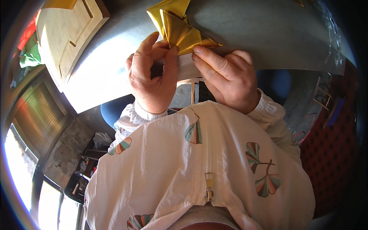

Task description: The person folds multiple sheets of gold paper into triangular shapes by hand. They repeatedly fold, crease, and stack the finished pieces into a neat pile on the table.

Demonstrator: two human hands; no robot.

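A folded piece of shiny gold foil paper [184, 34] lies at the near part of the grey table top [270, 43], its upper end cut off by the picture's edge. My left hand [155, 74] pinches its lower left corner between thumb and fingers. Along its lower right edge, the index and middle fingertips of my right hand [230, 74] touch the foil. The right thumb is hidden, so I cannot tell whether that hand grips it.
At the upper left stands a pale wooden board or box [72, 31] with gold paper [60, 4] on it. Clear plastic sheeting [333, 37] hangs at the table's right end. A blue stool seat [115, 109] shows below the table's edge.
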